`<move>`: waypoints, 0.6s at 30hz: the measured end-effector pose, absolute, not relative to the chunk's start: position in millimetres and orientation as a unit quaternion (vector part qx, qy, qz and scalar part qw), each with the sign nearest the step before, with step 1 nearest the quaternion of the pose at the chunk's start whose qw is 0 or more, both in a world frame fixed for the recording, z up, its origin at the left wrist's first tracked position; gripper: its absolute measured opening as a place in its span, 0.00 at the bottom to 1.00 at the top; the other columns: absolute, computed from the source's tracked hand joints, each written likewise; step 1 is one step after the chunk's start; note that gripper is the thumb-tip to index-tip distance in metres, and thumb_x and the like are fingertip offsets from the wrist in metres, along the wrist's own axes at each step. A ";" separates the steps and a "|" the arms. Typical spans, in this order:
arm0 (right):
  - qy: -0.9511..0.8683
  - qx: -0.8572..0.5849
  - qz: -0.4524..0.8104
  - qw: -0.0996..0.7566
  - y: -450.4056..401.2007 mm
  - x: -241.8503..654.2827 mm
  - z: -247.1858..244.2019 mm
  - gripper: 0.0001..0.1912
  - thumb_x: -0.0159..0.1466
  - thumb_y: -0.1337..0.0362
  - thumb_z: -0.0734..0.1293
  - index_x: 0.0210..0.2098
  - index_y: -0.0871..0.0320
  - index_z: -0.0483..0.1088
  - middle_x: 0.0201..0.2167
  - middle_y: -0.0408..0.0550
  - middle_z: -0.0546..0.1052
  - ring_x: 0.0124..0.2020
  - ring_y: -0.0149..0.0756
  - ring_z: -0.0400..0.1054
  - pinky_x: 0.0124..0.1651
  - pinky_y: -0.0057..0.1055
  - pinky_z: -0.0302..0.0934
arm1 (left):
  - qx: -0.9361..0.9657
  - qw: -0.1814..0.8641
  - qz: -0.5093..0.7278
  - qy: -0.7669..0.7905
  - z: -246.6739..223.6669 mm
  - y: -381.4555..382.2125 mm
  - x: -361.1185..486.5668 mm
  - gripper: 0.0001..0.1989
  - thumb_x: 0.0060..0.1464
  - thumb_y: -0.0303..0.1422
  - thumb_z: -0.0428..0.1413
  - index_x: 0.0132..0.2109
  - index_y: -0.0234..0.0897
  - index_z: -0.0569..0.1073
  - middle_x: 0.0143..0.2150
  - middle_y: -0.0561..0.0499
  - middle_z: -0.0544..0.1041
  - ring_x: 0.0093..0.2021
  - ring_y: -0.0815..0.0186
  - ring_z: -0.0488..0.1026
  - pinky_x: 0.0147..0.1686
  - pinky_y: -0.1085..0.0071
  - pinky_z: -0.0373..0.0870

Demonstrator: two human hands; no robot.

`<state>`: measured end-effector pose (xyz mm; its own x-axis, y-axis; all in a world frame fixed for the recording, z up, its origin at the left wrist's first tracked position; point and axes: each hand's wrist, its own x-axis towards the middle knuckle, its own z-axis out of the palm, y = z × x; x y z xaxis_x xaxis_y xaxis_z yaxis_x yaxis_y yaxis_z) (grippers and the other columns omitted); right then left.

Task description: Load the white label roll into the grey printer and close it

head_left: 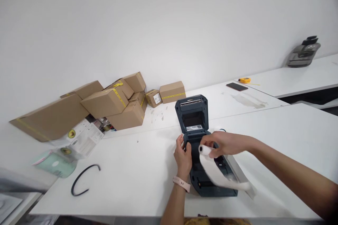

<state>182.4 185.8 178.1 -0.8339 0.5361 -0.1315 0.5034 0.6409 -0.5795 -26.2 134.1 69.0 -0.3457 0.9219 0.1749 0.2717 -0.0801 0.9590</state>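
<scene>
A dark label printer [213,189] sits on the white table with its lid [192,112] raised and tilted back. My left hand [183,156] is at the printer's left side, its thumb and fingers closed around the edge of the body. Over the open compartment, my right hand [220,143] grips a small roll of white label paper [204,149] between thumb and fingers. From this roll a loose paper strip [215,175] hangs down across the printer and trails past its front right corner. The palm side of my right hand is hidden.
Cardboard boxes [105,102] with yellow tape are stacked at the back left. A mint-green pouch [56,163] and a curved black strip [76,181] lie at left. A phone [237,87], yellow tape measure [244,80] and dark transparent container [302,54] are at the back right.
</scene>
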 end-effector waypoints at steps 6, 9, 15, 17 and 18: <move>-0.933 -0.305 0.180 -0.070 210.1 123.0 136.2 0.06 0.50 0.66 0.72 0.29 0.58 0.75 0.31 0.48 0.78 0.36 0.45 0.73 0.35 0.32 0.57 | 0.495 0.291 0.550 0.607 68.3 132.8 -27.8 0.22 0.59 0.36 0.56 0.59 0.41 0.68 0.59 0.41 0.76 0.57 0.57 0.74 0.56 0.62 0.70; -0.930 -0.327 0.148 -0.082 213.4 117.6 119.3 0.04 0.54 0.70 0.71 0.31 0.59 0.77 0.32 0.52 0.80 0.38 0.47 0.75 0.39 0.35 0.62 | 0.490 0.305 0.552 0.602 63.4 134.9 -29.2 0.22 0.59 0.37 0.56 0.59 0.40 0.68 0.59 0.40 0.76 0.56 0.57 0.75 0.56 0.61 0.70; -0.926 -0.350 0.114 -0.085 216.8 116.7 105.9 0.14 0.69 0.58 0.67 0.51 0.59 0.72 0.50 0.51 0.76 0.47 0.39 0.73 0.50 0.44 0.70 | 0.499 0.341 0.548 0.578 53.0 140.8 -31.0 0.30 0.57 0.42 0.60 0.63 0.37 0.65 0.64 0.38 0.71 0.64 0.56 0.68 0.60 0.62 0.66; -0.929 -0.347 0.112 -0.069 218.4 118.6 103.1 0.11 0.69 0.60 0.67 0.46 0.60 0.74 0.46 0.51 0.78 0.45 0.39 0.74 0.52 0.43 0.68 | 0.505 0.344 0.542 0.577 52.0 141.9 -31.2 0.32 0.57 0.43 0.60 0.64 0.37 0.63 0.66 0.38 0.69 0.66 0.55 0.65 0.61 0.62 0.64; -0.930 -0.346 0.113 -0.054 219.2 119.4 101.5 0.07 0.67 0.63 0.68 0.40 0.61 0.76 0.42 0.53 0.80 0.43 0.41 0.75 0.52 0.42 0.66 | 0.509 0.344 0.539 0.576 52.0 142.4 -31.2 0.32 0.57 0.44 0.60 0.65 0.38 0.63 0.66 0.38 0.69 0.66 0.55 0.65 0.62 0.62 0.64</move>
<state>119.4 219.2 101.5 -0.7554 0.6306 -0.1779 0.6549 0.7357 -0.1727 -31.2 142.4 52.0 -0.2450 0.9575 0.1523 0.2158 -0.0993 0.9714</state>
